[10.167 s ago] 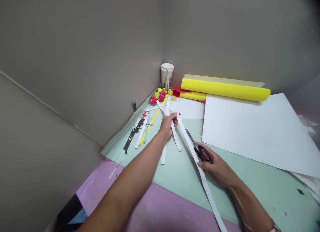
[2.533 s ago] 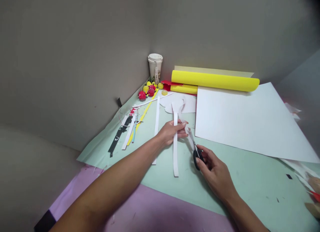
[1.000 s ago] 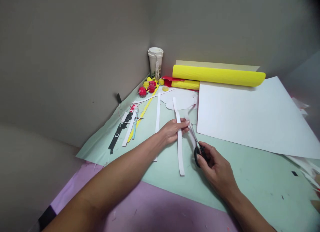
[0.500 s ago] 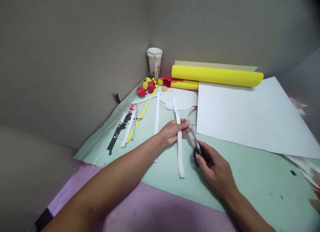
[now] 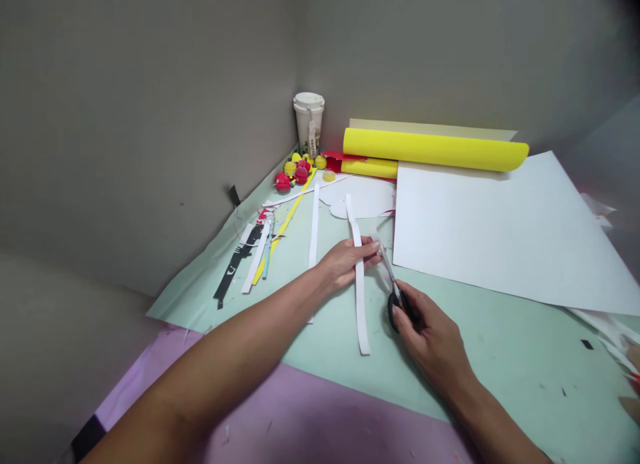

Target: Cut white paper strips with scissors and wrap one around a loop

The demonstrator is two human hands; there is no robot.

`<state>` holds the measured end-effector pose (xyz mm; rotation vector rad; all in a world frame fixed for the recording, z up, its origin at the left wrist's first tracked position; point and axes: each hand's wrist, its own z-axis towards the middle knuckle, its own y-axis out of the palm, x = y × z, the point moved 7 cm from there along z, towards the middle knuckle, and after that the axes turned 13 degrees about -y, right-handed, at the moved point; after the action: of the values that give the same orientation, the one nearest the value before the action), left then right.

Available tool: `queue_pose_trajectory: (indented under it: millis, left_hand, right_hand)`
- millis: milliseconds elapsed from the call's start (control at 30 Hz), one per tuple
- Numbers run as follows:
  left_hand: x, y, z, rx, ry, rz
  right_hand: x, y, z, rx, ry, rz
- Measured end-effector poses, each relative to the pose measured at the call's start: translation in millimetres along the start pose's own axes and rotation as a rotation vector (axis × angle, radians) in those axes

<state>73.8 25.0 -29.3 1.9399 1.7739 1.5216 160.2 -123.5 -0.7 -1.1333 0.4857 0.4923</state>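
Observation:
My left hand [image 5: 347,261] is closed on a long white paper strip [image 5: 362,311], which hangs across the fingers and runs toward me. My right hand [image 5: 433,331] holds scissors [image 5: 394,294] with black handles. Their blades point up and left, reaching my left fingertips. Beside the blades is a thin, pale, blurred strip [image 5: 375,229]; whether the blades are closed on it I cannot tell. Left of my left hand lies another white paper strip [image 5: 315,224], partly hidden by my forearm.
A large white sheet [image 5: 500,237] lies at right, with a yellow paper roll [image 5: 435,149] behind it. In the corner stands a white lidded cup [image 5: 309,121] near red and yellow balls [image 5: 301,173]. A blue pencil-like stick [image 5: 268,254] and black paper scraps [image 5: 235,267] lie at left.
Almost nothing differs. The view has shifted very slightly, and both hands keep their places with the strip and the scissors.

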Motion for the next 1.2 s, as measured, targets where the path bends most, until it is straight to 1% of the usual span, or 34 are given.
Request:
queue_pose_trajectory:
  millis: [300, 433, 600, 733, 1000, 1200]
  left_hand:
    - [-0.2, 1.0, 0.1, -0.012, 0.003, -0.003]
    - [0.0, 0.3, -0.3, 0.001, 0.004, -0.005]
    - [-2.2, 1.2, 0.0, -0.009, -0.012, 0.014]
    - [-4.2, 2.5, -1.9, 0.003, -0.038, 0.033]
    - [-4.1, 3.4, -2.4, 0.003, -0.038, 0.045]
    - [-4.4, 3.4, -2.2, 0.004, -0.03, 0.053]
  right_hand:
    - [1.7, 1.2, -0.8, -0.002, 0.009, -0.008]
    - [2.5, 1.7, -0.6, -0.005, 0.01, -0.004]
    - [2.1, 0.8, -0.8, -0.01, 0.026, -0.048]
    - [0.3, 2.8, -0.8, -0.017, -0.006, -0.071]
    - [1.1, 2.2, 1.6, 0.001, 0.006, -0.132]
    - [0.7, 2.6, 1.9, -0.012, 0.011, -0.143]
